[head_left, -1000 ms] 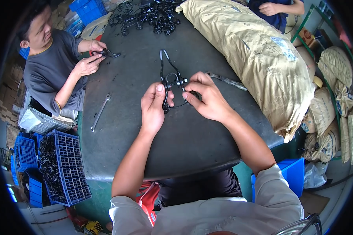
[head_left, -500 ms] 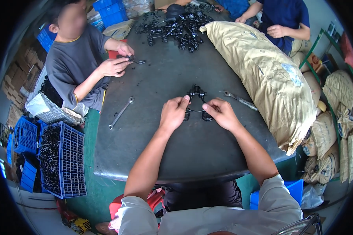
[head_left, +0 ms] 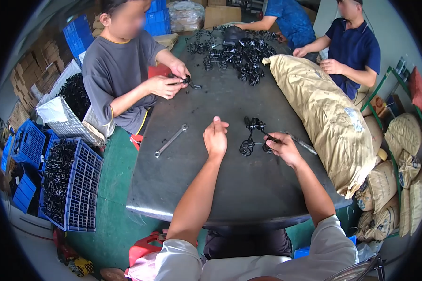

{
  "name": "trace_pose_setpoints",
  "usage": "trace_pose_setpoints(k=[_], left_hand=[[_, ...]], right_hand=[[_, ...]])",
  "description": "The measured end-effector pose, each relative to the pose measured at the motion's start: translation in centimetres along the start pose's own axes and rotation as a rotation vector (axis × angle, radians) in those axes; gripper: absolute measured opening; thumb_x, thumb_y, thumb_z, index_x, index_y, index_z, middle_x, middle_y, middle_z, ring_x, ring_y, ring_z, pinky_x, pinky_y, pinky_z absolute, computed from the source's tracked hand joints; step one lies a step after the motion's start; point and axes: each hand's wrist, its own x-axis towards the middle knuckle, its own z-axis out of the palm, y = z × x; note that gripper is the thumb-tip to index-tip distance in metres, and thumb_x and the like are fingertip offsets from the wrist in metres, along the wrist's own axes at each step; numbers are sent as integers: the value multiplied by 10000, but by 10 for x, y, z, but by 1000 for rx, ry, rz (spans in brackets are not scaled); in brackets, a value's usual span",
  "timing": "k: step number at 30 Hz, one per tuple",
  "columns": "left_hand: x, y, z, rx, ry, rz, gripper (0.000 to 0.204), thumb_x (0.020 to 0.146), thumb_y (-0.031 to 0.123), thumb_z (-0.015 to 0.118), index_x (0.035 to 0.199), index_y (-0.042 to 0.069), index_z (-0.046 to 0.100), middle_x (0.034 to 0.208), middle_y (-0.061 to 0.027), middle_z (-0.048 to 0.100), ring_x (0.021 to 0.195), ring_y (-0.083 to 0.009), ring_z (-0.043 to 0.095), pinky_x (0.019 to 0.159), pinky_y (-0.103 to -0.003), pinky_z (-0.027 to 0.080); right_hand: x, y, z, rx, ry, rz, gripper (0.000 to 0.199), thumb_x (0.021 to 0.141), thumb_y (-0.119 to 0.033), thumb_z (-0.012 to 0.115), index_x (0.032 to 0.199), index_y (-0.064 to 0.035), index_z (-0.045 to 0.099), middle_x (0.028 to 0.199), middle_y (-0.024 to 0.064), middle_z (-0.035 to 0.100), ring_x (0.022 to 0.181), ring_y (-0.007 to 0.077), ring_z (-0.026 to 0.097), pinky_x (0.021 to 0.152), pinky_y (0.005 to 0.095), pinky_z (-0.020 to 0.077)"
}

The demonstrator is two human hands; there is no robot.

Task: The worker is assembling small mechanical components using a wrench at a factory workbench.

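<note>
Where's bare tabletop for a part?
Bare tabletop: between the forearms; between silver wrench and left hand; mid-table, between left hand and the pile of black parts. Crowded: far end; right side, where right hand, black wire part, wrapped-handle tool and paper sack bunch.

One desk (head_left: 248, 192). Near its far edge, one heap of black parts (head_left: 248, 58), too tangled to count; one more black part (head_left: 255, 123), with two coils (head_left: 245, 149), right of the desk's middle. Two tools: a wrench (head_left: 171, 140) near the left edge, and a second tool (head_left: 305, 145), partly hidden, near the right. One sack (head_left: 319, 117) along the right edge. Three co-workers (head_left: 124, 65): one each at the left, far and right edges.
</note>
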Motion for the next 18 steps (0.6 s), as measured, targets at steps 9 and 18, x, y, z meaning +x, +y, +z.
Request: trace_pose_setpoints(k=[9, 18], left_hand=[[-4, 1, 4, -161, 162, 32, 600, 1090, 428, 421, 777, -11, 683, 610, -8, 494, 579, -117, 450, 561, -319, 368], [-12, 13, 3, 59, 39, 28, 548, 1075, 408, 410, 791, 28, 685, 718, -183, 650, 727, -378, 650, 719, -445, 483]], right_hand=[[137, -33, 27, 211, -33, -16, 190, 999, -171, 656, 1094, -12, 697, 789, -21, 590, 614, 55, 436, 532, 240, 337], [337, -56, 59, -11, 115, -141, 347, 984, -208, 674, 1218, 48, 670, 968, 113, 717, 866, 201, 621, 841, 374, 504]])
